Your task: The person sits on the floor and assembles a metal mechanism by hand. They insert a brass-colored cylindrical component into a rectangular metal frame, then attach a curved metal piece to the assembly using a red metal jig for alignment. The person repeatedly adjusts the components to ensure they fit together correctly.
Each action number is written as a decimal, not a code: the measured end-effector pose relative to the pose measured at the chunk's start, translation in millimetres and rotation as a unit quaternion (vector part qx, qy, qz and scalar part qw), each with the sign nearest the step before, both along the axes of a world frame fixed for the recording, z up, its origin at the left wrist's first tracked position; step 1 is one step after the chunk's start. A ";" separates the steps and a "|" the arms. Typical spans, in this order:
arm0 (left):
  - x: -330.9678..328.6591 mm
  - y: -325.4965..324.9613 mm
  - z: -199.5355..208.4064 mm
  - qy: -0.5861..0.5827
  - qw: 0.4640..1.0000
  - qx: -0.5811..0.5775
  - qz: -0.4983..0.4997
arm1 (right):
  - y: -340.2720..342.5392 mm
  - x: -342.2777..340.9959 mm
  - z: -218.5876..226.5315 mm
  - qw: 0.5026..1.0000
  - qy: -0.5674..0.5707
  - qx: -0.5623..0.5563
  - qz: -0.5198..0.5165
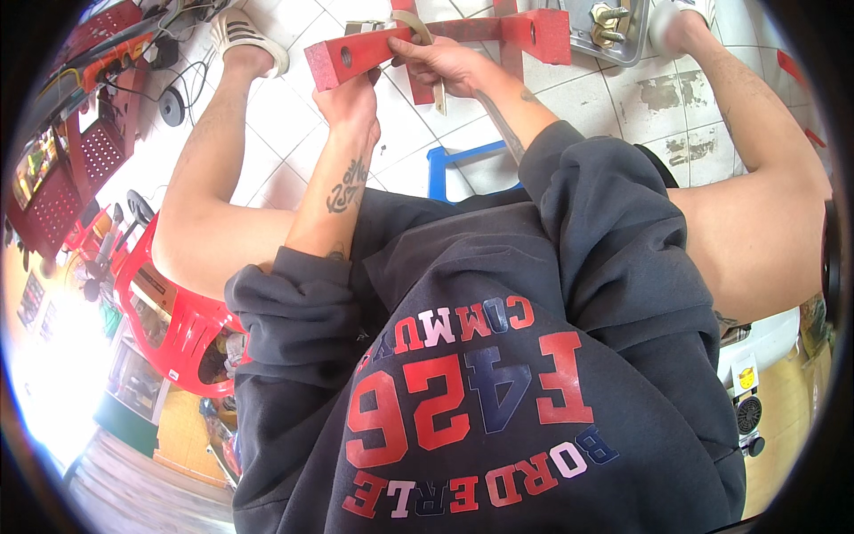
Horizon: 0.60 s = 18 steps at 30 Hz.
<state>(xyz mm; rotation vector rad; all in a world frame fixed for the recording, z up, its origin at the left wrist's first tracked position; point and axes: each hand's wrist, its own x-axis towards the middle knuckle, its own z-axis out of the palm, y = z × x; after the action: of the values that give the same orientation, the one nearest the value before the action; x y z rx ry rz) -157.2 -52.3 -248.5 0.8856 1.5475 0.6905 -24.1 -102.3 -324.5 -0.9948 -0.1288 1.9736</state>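
A red-painted metal frame (485, 32) with square bars and round holes lies ahead of me over the tiled floor. My left hand (350, 109) is closed at the underside of its left bar; the bar hides part of the fingers. My right hand (445, 68) is closed around a narrow beige strip (439, 96), with the thumb reaching onto the red bar. The strip curves up over the back of the bar and its other end hangs below the hand. Whether it is tape or an abrasive band, I cannot tell.
At the upper right a grey metal tray (633, 55) holds metal fittings. Below the red frame is a blue metal frame (436, 178). A red plastic chair (191, 334) stands on the left, near a red perforated rack (98, 149) with cables and tools.
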 end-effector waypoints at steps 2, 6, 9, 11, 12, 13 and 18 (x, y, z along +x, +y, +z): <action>3.7 -5.2 1.3 0.021 0.999 0.046 -0.017 | 2.1 2.6 -1.8 1.000 0.002 0.002 0.016; -0.5 -3.8 -2.2 -0.022 0.999 0.017 0.022 | 1.1 1.4 -0.5 1.000 -0.016 0.011 0.023; -3.5 -1.6 -3.9 -0.028 0.999 0.019 0.002 | 1.4 -0.7 4.2 0.999 -0.043 0.016 0.000; -6.1 -0.9 -5.6 -0.012 0.999 0.044 -0.028 | 2.2 0.9 7.0 0.999 -0.046 0.013 0.007; -8.0 -1.4 -7.0 -0.004 0.998 0.056 -0.042 | 1.6 1.8 8.4 0.999 -0.047 0.011 0.010; -9.9 0.9 -8.5 -0.030 0.997 0.056 -0.051 | 2.4 2.2 5.8 0.999 -0.039 0.006 0.012; -13.4 6.3 -9.0 -0.073 0.996 0.015 -0.046 | 2.0 1.2 3.7 1.000 -0.012 0.006 -0.004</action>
<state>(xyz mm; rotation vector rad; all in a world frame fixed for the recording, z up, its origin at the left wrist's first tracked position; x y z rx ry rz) -170.6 -45.9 -257.4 0.9028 1.3612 0.6988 -22.9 -100.3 -320.8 -1.0093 -0.1504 1.9521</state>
